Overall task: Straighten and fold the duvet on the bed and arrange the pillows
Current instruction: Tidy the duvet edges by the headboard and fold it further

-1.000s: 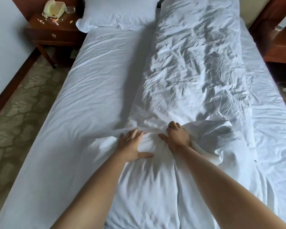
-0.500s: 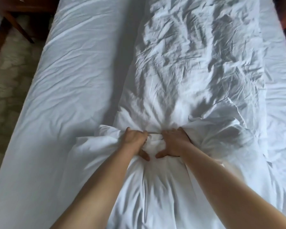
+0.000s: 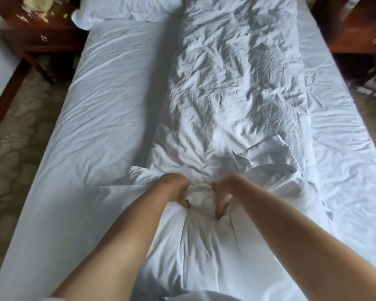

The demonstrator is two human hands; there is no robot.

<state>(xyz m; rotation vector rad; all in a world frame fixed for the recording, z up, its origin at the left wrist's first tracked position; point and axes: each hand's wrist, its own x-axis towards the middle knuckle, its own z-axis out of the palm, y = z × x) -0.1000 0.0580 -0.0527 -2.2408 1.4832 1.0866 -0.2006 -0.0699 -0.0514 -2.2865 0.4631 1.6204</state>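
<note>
A white, creased duvet [image 3: 237,79] lies folded lengthwise as a long strip down the right-middle of the bed. Its near end is bunched up at the foot. My left hand [image 3: 174,187] and my right hand [image 3: 224,192] sit side by side there, fingers curled into the bunched duvet fabric between them. A white pillow [image 3: 126,7] lies at the head of the bed on the left. The bare white sheet [image 3: 100,109] covers the left half of the mattress.
A dark wooden nightstand [image 3: 39,33] with small items on top stands at the far left of the bed. Another wooden cabinet [image 3: 360,31] stands at the far right. Patterned carpet [image 3: 15,131] runs along the left side.
Both hands went from resting on the duvet's near end to gripping it, gathering the fabric into a bunch between them and drawing it slightly nearer. The camera dipped, then rose.
</note>
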